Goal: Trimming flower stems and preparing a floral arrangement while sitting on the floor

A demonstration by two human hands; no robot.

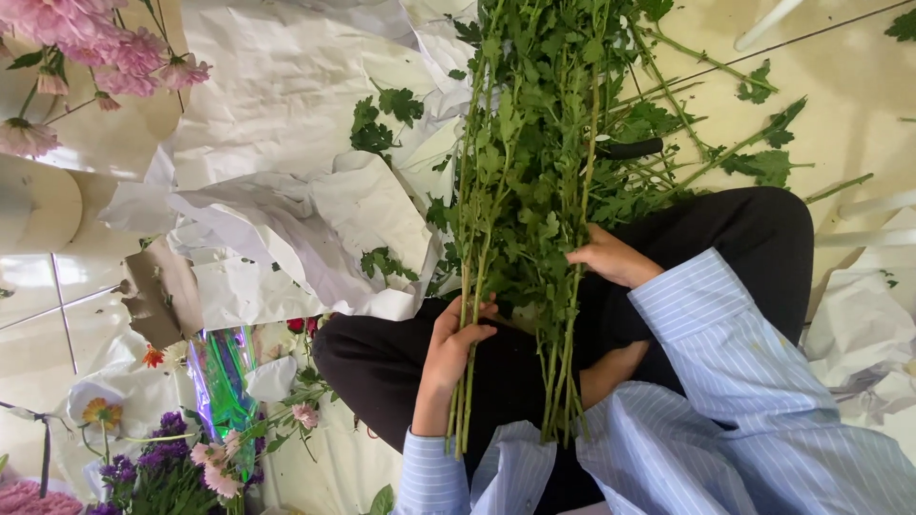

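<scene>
Left hand point(458, 339) clamped on a few green stems point(468, 286) at centre, right hand point(606, 256) closed on the leafy bunch point(544, 143), white paper point(286, 105) upper left

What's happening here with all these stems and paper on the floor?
A person in a blue striped shirt and dark trousers is seated and working through leafy green stems laid across their lap. The left hand grips a few stems, while the right hand rests in the main bunch. Crumpled white paper lies beside them, pink flowers sit off to one side, and purple and pink blooms lie near iridescent wrap.
</scene>
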